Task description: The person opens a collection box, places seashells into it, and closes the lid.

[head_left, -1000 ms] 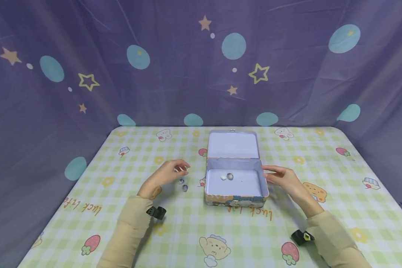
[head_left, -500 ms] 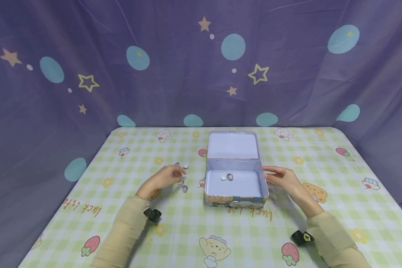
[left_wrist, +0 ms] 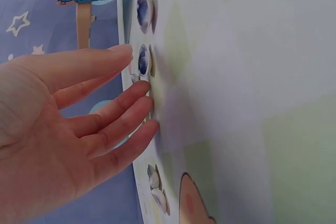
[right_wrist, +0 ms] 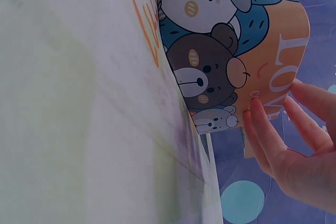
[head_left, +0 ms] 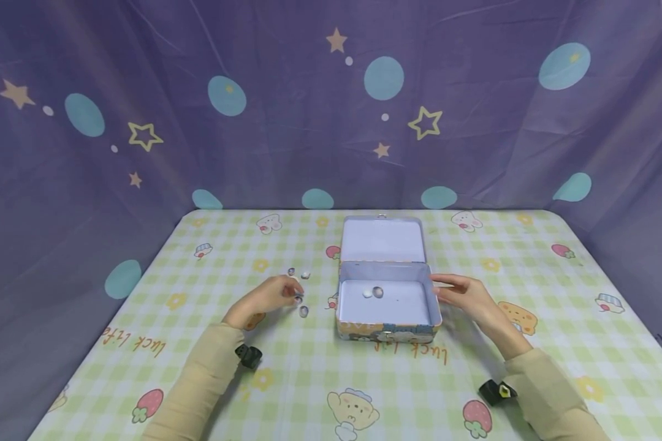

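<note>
My left hand [head_left: 267, 296] hovers low over the cloth at centre left, thumb and fingers apart and nothing visible between them. Close by its thumb tip, in the left wrist view, lies a small shell with a purple inside [left_wrist: 144, 60]; a similar shell [left_wrist: 144, 12] lies beyond it. Two paler shells [left_wrist: 158, 195] lie on the fingers' other side. A tin box [head_left: 387, 332] stands with its lid [head_left: 383, 239] raised; a white shell [head_left: 368, 293] and a darker one [head_left: 378, 292] are inside. My right hand [head_left: 469, 300] touches the box's right side with extended fingers.
A green checked cloth [head_left: 397, 392] with printed cartoons covers the table. Behind it hangs a purple curtain [head_left: 298, 122]. Black wrist cameras sit on the left sleeve [head_left: 250, 356] and right sleeve [head_left: 496, 392].
My left hand has moved slightly left and down, and the far shells behind it have come into view. The right hand and box have stayed put.
</note>
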The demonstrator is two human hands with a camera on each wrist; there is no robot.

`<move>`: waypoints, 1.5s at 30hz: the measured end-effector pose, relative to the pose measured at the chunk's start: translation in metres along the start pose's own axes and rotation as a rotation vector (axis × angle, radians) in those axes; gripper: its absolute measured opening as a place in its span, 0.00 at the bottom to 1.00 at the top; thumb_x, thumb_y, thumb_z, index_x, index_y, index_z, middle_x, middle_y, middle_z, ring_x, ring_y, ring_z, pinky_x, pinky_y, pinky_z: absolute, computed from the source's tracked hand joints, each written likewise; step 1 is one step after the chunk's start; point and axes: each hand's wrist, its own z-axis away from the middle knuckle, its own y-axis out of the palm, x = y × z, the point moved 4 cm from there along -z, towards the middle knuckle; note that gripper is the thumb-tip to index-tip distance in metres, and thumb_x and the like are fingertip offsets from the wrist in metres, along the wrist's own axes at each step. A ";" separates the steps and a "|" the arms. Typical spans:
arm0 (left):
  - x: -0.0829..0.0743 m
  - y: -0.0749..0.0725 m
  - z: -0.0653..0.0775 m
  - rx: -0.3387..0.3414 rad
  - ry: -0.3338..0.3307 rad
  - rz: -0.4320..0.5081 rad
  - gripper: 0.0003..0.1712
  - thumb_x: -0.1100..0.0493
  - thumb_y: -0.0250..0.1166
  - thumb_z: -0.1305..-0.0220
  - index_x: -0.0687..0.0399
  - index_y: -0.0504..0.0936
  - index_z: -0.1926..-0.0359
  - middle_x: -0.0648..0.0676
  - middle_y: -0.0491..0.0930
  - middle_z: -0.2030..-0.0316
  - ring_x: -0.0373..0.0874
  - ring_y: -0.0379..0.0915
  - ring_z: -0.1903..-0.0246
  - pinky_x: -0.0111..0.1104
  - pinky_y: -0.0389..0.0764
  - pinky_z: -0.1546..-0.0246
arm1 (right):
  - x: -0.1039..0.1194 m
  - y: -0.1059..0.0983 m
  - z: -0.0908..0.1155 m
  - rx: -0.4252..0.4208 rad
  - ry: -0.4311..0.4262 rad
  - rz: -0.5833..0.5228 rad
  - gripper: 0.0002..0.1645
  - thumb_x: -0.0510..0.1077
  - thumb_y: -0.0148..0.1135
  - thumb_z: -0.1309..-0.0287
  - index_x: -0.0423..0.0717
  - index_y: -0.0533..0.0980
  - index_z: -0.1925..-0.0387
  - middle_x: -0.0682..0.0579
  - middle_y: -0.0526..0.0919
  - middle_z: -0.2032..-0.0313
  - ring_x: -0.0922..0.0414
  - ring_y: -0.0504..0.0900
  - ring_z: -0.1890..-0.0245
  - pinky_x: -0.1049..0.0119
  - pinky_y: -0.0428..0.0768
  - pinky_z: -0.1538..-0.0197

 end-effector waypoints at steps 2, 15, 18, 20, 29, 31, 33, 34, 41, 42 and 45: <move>0.001 0.001 0.000 0.003 -0.003 0.000 0.12 0.69 0.62 0.50 0.64 0.78 0.61 0.55 0.76 0.70 0.43 0.70 0.69 0.33 0.71 0.67 | -0.001 0.000 -0.001 -0.005 0.004 0.006 0.31 0.47 0.60 0.47 0.33 0.67 0.45 0.35 0.69 0.46 0.70 0.77 0.61 0.70 0.75 0.56; 0.003 0.004 -0.002 -0.008 -0.006 -0.006 0.09 0.70 0.62 0.50 0.62 0.80 0.65 0.53 0.75 0.72 0.42 0.68 0.71 0.33 0.70 0.67 | -0.003 0.000 -0.001 -0.006 0.026 0.013 0.32 0.49 0.59 0.47 0.34 0.67 0.45 0.35 0.69 0.46 0.70 0.77 0.61 0.69 0.75 0.55; 0.001 0.004 -0.003 -0.020 0.001 -0.029 0.08 0.69 0.62 0.51 0.61 0.80 0.66 0.51 0.74 0.74 0.41 0.67 0.72 0.32 0.69 0.69 | -0.002 0.000 0.000 -0.006 0.026 0.021 0.32 0.50 0.59 0.47 0.35 0.67 0.45 0.35 0.69 0.46 0.70 0.76 0.61 0.68 0.75 0.54; 0.001 0.005 -0.003 -0.021 -0.005 -0.037 0.08 0.69 0.63 0.50 0.60 0.80 0.66 0.50 0.73 0.74 0.40 0.66 0.73 0.31 0.68 0.70 | -0.002 0.000 0.000 -0.005 0.027 0.025 0.32 0.50 0.59 0.47 0.35 0.67 0.44 0.35 0.69 0.46 0.70 0.76 0.61 0.68 0.75 0.54; 0.003 0.009 -0.002 -0.033 0.002 -0.032 0.07 0.69 0.63 0.51 0.60 0.80 0.68 0.50 0.72 0.76 0.40 0.64 0.75 0.30 0.67 0.73 | -0.003 0.000 0.000 -0.001 0.021 0.025 0.32 0.49 0.60 0.47 0.34 0.67 0.45 0.36 0.69 0.46 0.70 0.76 0.60 0.68 0.75 0.54; 0.004 0.009 -0.003 -0.035 0.009 -0.028 0.06 0.70 0.62 0.51 0.60 0.79 0.68 0.50 0.72 0.76 0.39 0.64 0.76 0.30 0.67 0.73 | -0.003 0.000 0.000 -0.003 0.017 0.023 0.32 0.49 0.60 0.47 0.34 0.67 0.45 0.36 0.69 0.46 0.70 0.76 0.61 0.68 0.75 0.55; 0.005 0.009 -0.003 -0.033 0.013 -0.027 0.06 0.70 0.62 0.51 0.60 0.79 0.69 0.49 0.72 0.77 0.39 0.63 0.77 0.29 0.67 0.74 | -0.003 0.000 -0.001 -0.003 0.016 0.020 0.32 0.49 0.60 0.47 0.34 0.67 0.45 0.36 0.69 0.46 0.70 0.76 0.61 0.68 0.75 0.55; 0.005 0.010 -0.003 -0.031 0.014 -0.022 0.06 0.70 0.62 0.51 0.60 0.79 0.69 0.49 0.72 0.77 0.39 0.63 0.77 0.29 0.66 0.75 | -0.004 0.000 -0.001 -0.003 0.017 0.017 0.32 0.49 0.60 0.47 0.34 0.67 0.45 0.36 0.69 0.46 0.70 0.76 0.61 0.68 0.75 0.55; 0.004 0.009 -0.001 -0.028 0.022 -0.007 0.05 0.69 0.60 0.50 0.59 0.79 0.71 0.47 0.70 0.81 0.37 0.60 0.81 0.27 0.64 0.78 | -0.004 0.000 -0.001 -0.007 0.017 0.014 0.32 0.48 0.60 0.47 0.33 0.67 0.45 0.35 0.69 0.46 0.70 0.76 0.61 0.69 0.75 0.56; 0.004 0.009 -0.001 -0.029 0.022 -0.004 0.04 0.69 0.60 0.49 0.59 0.79 0.71 0.47 0.70 0.81 0.37 0.60 0.81 0.27 0.64 0.78 | -0.004 0.000 -0.001 -0.009 0.016 0.014 0.32 0.48 0.60 0.47 0.33 0.67 0.45 0.35 0.69 0.46 0.70 0.76 0.61 0.69 0.75 0.56; 0.003 0.009 -0.001 -0.033 0.030 -0.003 0.04 0.69 0.60 0.50 0.59 0.79 0.72 0.47 0.69 0.82 0.37 0.60 0.81 0.27 0.64 0.79 | -0.004 0.000 -0.001 -0.005 0.012 0.011 0.32 0.48 0.60 0.47 0.33 0.67 0.45 0.35 0.69 0.46 0.70 0.76 0.61 0.69 0.75 0.56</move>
